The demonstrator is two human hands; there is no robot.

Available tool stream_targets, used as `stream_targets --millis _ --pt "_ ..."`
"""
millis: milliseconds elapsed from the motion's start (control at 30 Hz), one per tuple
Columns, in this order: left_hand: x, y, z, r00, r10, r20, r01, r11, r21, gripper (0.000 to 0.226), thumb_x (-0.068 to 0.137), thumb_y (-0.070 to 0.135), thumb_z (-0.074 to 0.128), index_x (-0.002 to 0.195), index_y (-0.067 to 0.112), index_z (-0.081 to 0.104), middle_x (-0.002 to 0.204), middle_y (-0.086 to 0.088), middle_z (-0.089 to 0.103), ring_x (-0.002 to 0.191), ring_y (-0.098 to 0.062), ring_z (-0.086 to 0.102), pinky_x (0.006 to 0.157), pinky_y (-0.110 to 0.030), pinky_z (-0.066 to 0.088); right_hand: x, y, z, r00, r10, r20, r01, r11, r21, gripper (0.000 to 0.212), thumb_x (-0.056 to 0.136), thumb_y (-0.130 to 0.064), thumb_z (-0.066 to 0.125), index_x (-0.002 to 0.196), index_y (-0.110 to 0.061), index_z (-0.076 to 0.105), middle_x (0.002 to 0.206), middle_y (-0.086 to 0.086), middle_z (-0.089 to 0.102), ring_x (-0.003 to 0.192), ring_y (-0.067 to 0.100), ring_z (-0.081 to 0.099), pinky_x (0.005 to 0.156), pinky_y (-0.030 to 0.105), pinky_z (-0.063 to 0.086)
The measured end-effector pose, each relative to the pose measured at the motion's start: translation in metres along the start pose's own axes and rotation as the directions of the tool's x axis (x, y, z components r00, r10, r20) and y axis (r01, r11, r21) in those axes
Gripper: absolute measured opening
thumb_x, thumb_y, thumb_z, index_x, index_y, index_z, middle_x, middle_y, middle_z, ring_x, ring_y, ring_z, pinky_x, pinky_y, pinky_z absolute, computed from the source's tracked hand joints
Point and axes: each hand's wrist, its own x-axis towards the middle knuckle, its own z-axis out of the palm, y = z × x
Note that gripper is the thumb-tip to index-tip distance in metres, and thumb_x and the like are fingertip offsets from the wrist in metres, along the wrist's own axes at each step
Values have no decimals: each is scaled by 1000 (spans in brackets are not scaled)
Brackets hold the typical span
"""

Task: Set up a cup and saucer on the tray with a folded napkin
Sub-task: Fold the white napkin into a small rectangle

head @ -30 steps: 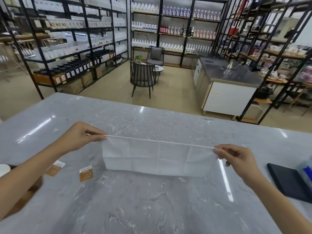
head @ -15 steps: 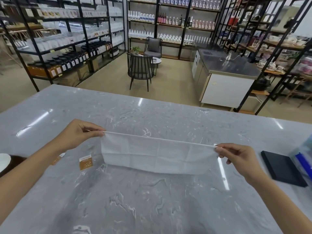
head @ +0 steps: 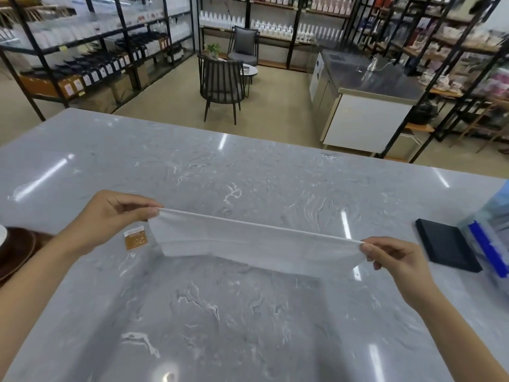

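A white napkin [head: 256,245] hangs stretched in the air just above the grey marble counter [head: 248,312], folded over along its top edge. My left hand [head: 110,216] pinches its left top corner and my right hand [head: 396,260] pinches its right top corner. The lower edge sags toward the counter. At the far left edge lies a dark brown wooden tray [head: 13,252] with a sliver of something white [head: 2,235] on it, mostly cut off by the frame.
A small orange-brown sachet [head: 135,239] lies on the counter below my left hand. A flat black pad [head: 446,249] and a clear box with blue parts [head: 490,238] sit at the right. Beyond the counter are chairs, shelving and a steel worktop.
The camera has tilted down a little, and both hands still hold the napkin taut. The napkin now hangs shorter and closer to the counter.
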Motion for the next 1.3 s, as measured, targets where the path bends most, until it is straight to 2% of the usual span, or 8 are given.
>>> stream_targets --millis 267,433,600,700,800,1000,1167,1300 --pt "-27 -4 -23 992 -28 120 35 998 -60 32 76 38 85 98 16 82 97 -12 80 89 -24 77 82 -30 61 -25 2 -26 990 1 139 -18 992 121 12 77 -12 74 84 -2 78 79 15 72 63 24 60 60 25 55" --pt "-3 -29 0 855 -442 271 479 874 -85 31 73 22 87 102 12 81 106 -14 79 97 -23 77 79 -28 62 -6 21 -1 946 284 157 -296 954 57 32 74 -31 81 94 -6 80 95 12 78 81 19 72 68 23 60" --pt "22 -81 51 718 -680 150 684 729 35 16 76 0 84 91 1 80 70 -4 77 59 -6 71 54 -17 55 18 68 33 823 560 102 -557 829 -56 15 82 -15 82 92 -3 82 78 16 64 76 28 57 80 34 54" --pt "38 -105 70 724 -690 22 686 722 92 17 71 -6 85 86 -5 78 62 -11 71 47 -10 65 49 -19 54 29 84 50 807 591 7 -584 798 -149 15 83 -12 82 88 2 80 68 15 62 66 25 53 65 31 46" --pt "50 -117 79 760 -647 -61 645 741 185 14 66 -3 88 76 4 80 72 -18 74 63 -22 67 68 -34 57 36 92 63 813 575 -94 -576 770 -274 6 81 -14 83 77 -10 83 57 1 71 51 16 60 51 20 49" --pt "59 -125 86 793 -596 -126 596 715 366 26 62 5 88 60 27 73 62 6 72 67 -19 70 70 -25 52 40 101 76 815 553 -170 -570 718 -400 4 79 -24 83 75 -25 81 68 -6 77 70 15 71 61 23 51" --pt "65 -121 82 771 -626 -117 615 683 394 26 61 6 89 66 23 71 71 2 71 79 -23 70 67 -25 49 43 106 77 770 597 -226 -634 674 -378 17 71 -26 88 82 -21 76 80 -1 76 73 17 69 57 24 46" --pt "60 -105 97 835 -542 -96 493 659 569 23 75 2 70 80 25 72 92 -2 74 96 -27 70 82 -31 55 41 99 82 768 585 -261 -635 639 -434 19 73 -27 85 87 -21 72 87 2 76 74 19 68 62 26 49"
